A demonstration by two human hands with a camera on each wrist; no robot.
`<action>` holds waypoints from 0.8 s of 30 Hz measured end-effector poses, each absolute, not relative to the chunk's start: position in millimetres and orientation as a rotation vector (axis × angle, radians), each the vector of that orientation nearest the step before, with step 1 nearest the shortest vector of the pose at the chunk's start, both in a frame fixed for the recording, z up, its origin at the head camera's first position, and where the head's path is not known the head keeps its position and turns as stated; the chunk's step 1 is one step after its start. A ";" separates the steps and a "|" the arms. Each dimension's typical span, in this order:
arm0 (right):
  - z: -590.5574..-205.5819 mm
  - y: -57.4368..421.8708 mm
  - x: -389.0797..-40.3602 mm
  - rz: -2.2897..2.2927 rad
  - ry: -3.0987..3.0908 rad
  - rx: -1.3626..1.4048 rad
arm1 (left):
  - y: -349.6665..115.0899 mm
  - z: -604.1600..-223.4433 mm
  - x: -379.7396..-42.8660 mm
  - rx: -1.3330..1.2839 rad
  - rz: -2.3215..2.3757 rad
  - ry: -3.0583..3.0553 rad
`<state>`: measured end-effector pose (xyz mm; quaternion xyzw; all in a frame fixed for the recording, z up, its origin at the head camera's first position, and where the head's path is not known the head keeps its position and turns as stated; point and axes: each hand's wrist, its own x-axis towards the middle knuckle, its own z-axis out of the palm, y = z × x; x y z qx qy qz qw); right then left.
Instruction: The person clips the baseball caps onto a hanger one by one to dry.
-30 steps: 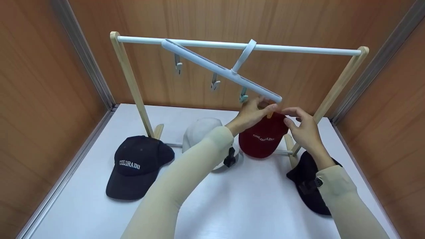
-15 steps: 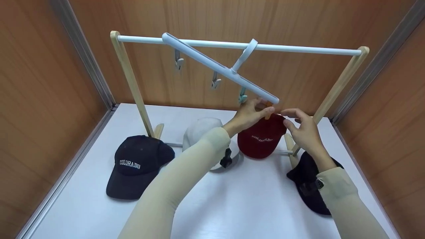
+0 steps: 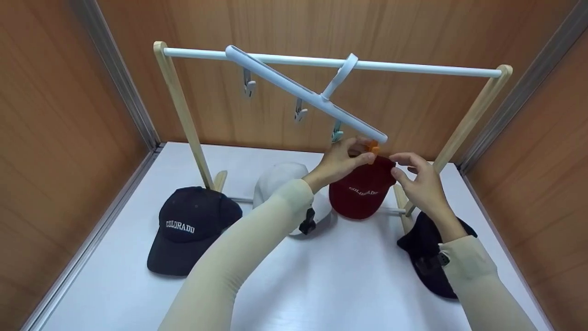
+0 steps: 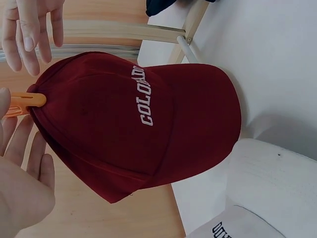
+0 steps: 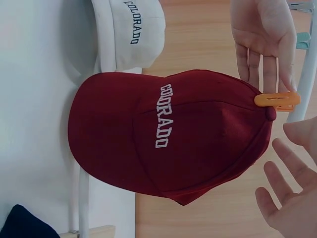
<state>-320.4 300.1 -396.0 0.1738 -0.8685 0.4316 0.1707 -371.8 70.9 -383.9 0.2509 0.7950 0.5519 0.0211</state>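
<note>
A dark red cap (image 3: 360,202) lettered COLORADO hangs brim down from an orange clip (image 5: 277,100), which bites the button at its crown. That clip is under the low right end of a tilted white hanger (image 3: 285,82). Beside the clip is my left hand (image 3: 339,162), thumb tip right at the clip's handle and the other fingers loosely extended behind the cap. My right hand (image 3: 423,187) hovers at the cap's right edge, fingers spread and loosely bent, holding nothing; in the right wrist view a gap shows between its fingers (image 5: 282,183) and the cap.
The hanger hooks over a white rod (image 3: 427,69) of a wooden-legged rack. Other clips, including a green one (image 3: 337,133), dangle from it. On the white table (image 3: 294,285) lie a navy cap (image 3: 188,230), a white cap (image 3: 278,177) and a black cap (image 3: 425,257) beneath my right wrist.
My left hand has shifted slightly left and down, its thumb easing off, so more of the orange clip shows. The right hand has drawn slightly down. The red cap stays hanging.
</note>
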 end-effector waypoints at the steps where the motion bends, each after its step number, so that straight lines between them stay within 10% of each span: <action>1: -396.5 300.3 -320.2 1.221 -2.469 0.493 | 70.1 -385.0 -371.5 0.770 1.712 2.469; 24: -402.1 301.0 -315.8 1.183 -2.476 0.493 | 31.9 -391.2 -359.1 0.666 1.586 2.523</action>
